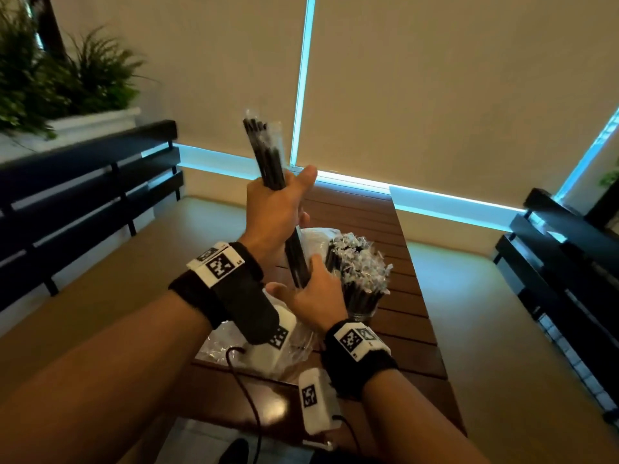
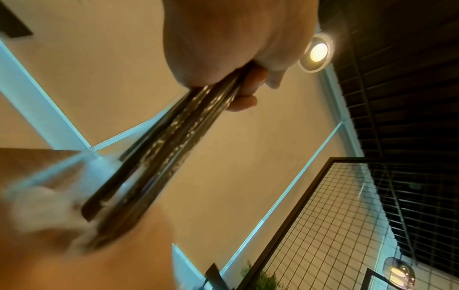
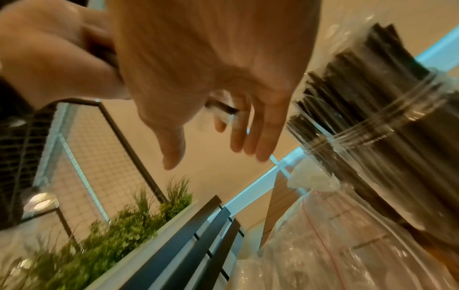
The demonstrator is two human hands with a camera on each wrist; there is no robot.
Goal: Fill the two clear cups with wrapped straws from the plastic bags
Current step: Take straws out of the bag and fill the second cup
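We see a bundle of wrapped black straws (image 1: 268, 155) held nearly upright above the desk (image 1: 378, 229), its top leaning a little toward the left edge. Our left hand (image 1: 274, 209) grips the bundle about its middle, fingers curled round it and thumb pointing up. Our right hand (image 1: 315, 289) is at the bundle's lower end, fingers (image 3: 263, 137) straight and pressed together, thumb apart; whether the palm touches the straw ends we cannot tell. Just beside that hand, toward the right edge, stands a clear cup (image 1: 363, 303) packed full of wrapped straws. The right wrist view shows what the head view hides: the cup's ridged clear wall (image 3: 372, 133) and a plastic bag (image 3: 323, 245) with a red seal line lying against its base. The left wrist view, blurred, shows only the straws (image 2: 168, 149) running from the grip. The desk is of dark brown wooden slats; black slatted benches (image 1: 83, 195), a planter (image 1: 50, 78) and drawn blinds (image 1: 435, 78) surround it.
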